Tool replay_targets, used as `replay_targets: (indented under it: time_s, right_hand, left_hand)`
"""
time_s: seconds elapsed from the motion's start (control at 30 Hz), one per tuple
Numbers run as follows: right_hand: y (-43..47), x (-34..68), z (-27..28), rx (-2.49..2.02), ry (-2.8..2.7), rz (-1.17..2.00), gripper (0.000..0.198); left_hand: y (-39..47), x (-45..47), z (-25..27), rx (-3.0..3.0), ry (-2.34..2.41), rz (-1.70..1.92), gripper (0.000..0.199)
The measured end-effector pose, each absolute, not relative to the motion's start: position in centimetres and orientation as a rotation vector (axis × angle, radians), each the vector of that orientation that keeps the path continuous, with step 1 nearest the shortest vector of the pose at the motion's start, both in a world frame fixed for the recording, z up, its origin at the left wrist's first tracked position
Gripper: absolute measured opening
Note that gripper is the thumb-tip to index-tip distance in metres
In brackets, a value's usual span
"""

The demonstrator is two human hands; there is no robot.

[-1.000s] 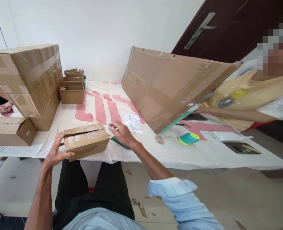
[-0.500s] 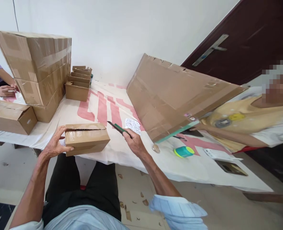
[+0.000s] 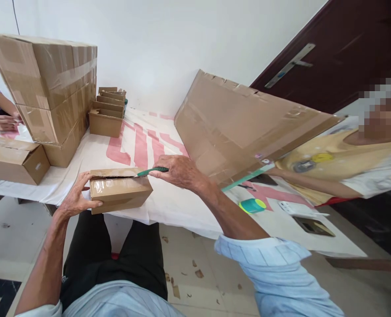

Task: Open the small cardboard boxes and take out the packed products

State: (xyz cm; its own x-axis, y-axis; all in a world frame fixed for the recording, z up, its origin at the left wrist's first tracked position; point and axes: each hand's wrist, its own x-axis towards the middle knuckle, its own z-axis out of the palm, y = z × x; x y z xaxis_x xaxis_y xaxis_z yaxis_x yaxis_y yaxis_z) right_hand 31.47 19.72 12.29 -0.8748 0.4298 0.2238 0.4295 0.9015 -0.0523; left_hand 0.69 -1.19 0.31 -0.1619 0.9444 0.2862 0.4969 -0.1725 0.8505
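A small brown cardboard box (image 3: 122, 193) with shiny clear tape sits at the table's front edge, a dark slit running along its top seam. My left hand (image 3: 78, 196) grips its left end, thumb on the front face and fingers at the upper edge. In my right hand (image 3: 178, 171) is a green-handled utility knife (image 3: 152, 171), held in closed fingers. Its tip meets the right part of the slit.
Taped cartons (image 3: 59, 88) are stacked at the left, beside open boxes (image 3: 106, 114). A large cardboard panel (image 3: 238, 127) leans behind. At the right lie a teal-and-yellow tape roll (image 3: 252, 205) and a phone-like device (image 3: 313, 226). People sit at both sides.
My right hand has moved left and up, bringing the knife from beside the box onto its top seam. My left hand keeps its hold on the box.
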Motion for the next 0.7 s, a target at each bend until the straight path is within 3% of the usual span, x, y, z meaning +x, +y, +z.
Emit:
replay_targets:
  time_s: [0.13, 0.27, 0.37, 0.57, 0.7]
  right_hand:
    - [20.5, 31.5, 13.3, -0.655, -2.894, -0.150, 0.040]
    - [22.7, 35.6, 12.5, -0.716, -2.791, -0.103, 0.037]
    - [23.3, 38.9, 8.6, -0.906, -2.588, 0.027, 0.034]
    - [20.2, 39.6, -4.8, -1.266, -2.365, 0.319, 0.039]
    - [19.5, 37.7, -6.0, -1.207, -2.188, 0.554, 0.047]
  left_hand:
    - [-1.1, 0.7, 0.4, 1.660, 1.646, 1.303, 0.081]
    - [-1.3, 0.6, 0.7, 1.674, 1.649, 1.276, 0.084]
    - [-1.3, 0.6, 0.9, 1.675, 1.650, 1.247, 0.094]
    - [-1.1, 0.8, 1.5, 1.663, 1.666, 1.202, 0.113]
    - [-1.0, 0.8, 2.0, 1.653, 1.674, 1.168, 0.121]
